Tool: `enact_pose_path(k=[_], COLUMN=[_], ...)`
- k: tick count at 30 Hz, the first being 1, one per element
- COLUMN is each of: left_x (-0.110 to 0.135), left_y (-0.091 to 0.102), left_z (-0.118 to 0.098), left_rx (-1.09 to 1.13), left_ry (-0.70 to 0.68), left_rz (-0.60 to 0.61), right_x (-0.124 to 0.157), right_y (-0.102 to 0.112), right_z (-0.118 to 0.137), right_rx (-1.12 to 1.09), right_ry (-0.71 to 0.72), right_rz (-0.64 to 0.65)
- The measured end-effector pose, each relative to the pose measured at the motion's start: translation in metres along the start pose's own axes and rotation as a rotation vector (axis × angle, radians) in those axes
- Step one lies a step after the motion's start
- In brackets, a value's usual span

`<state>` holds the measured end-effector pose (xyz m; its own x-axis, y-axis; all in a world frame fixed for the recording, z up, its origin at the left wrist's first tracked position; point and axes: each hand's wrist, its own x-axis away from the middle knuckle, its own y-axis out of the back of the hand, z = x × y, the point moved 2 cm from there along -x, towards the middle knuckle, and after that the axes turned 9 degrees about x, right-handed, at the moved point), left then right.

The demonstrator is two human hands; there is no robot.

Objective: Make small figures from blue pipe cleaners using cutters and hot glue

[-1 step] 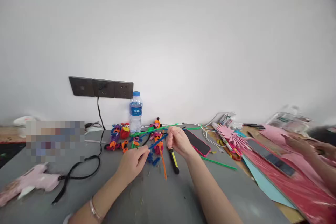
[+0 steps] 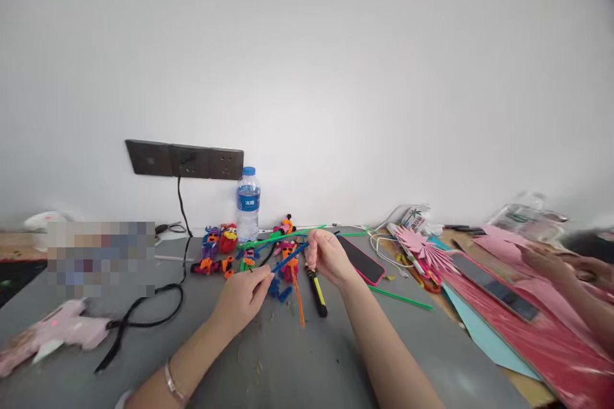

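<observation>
My left hand [image 2: 242, 299] rests low on the grey table [image 2: 297, 364], its fingertips pinched on the lower end of a blue pipe cleaner [image 2: 289, 254]. The upper end of that same pipe cleaner is pinched in my right hand [image 2: 329, 259], held a little above the table. Under my hands lie a curled blue piece [image 2: 281, 292], an orange pipe cleaner [image 2: 299, 301] and a black-and-yellow knife [image 2: 317, 294]. Several small bright pipe-cleaner figures [image 2: 218, 249] lie just behind.
A water bottle [image 2: 248, 204] stands by the wall under dark sockets [image 2: 185, 161]. A pink-cased phone [image 2: 361, 260] lies right of my hand. A pink glue gun [image 2: 52, 332] and black cable [image 2: 144, 313] lie left. Another person's hands [image 2: 551, 265] work over pink and red paper [image 2: 551, 339].
My hands hold still on the blue pipe cleaner. The other person's hands at the right have shifted slightly.
</observation>
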<state>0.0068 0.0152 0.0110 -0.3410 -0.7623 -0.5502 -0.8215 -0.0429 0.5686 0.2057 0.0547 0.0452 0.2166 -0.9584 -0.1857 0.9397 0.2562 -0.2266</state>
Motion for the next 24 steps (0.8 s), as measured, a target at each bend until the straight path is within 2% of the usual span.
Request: enact_pose_path(k=[4,8,13,20,24], left_x=[0.0,0.001,0.001,0.004,0.002], left_y=[-0.002,-0.002,-0.003,-0.004,-0.003], left_z=[0.001,0.004,0.004,0.01,0.007], left_rx=[-0.019,-0.049,-0.066,-0.059,0.0], left_ry=[0.006,0.029,0.037,0.103,0.102], left_rz=[0.074,0.054,0.041,0.057,0.074], right_x=[-0.005,-0.005,0.0,0.006,0.005], right_y=[0.005,0.0,-0.013,-0.031,-0.033], right_z=[0.0,-0.001,0.0,-0.012,-0.011], right_rx=[-0.007,-0.035,-0.002,0.354,0.379], right_ry=[0.009,0.055,-0.034,-0.145,-0.112], right_rz=[-0.039,-0.025,0.118,0.405,0.392])
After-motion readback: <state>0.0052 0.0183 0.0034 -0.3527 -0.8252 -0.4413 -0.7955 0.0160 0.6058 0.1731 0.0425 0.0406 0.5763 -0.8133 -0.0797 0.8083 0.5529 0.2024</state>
